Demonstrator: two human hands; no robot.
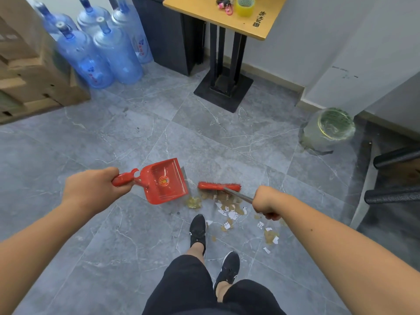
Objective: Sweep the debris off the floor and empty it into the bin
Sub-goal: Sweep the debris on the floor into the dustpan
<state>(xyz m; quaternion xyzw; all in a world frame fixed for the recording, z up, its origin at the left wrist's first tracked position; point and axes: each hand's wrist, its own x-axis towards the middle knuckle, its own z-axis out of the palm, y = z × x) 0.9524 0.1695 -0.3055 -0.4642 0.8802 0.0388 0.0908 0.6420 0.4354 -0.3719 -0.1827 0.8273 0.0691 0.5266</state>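
Observation:
My left hand (91,189) grips the handle of a red dustpan (167,181), whose open edge points right, towards the debris. My right hand (264,202) grips the metal handle of a red brush (219,186); its head lies just right of the dustpan, at the far side of the debris. The debris (231,211) is torn white paper and brownish scraps scattered on the grey tiled floor (113,137), in front of my black shoes. A clear-lined bin (329,130) stands on the floor at the right, near the wall corner.
Several blue water jugs (100,53) and stacked cardboard boxes (27,71) stand at the back left. A wooden table (227,19) on a black pedestal base (223,92) stands ahead. Dark chair legs (395,176) jut in at the right. My feet (197,230) stand beside the debris.

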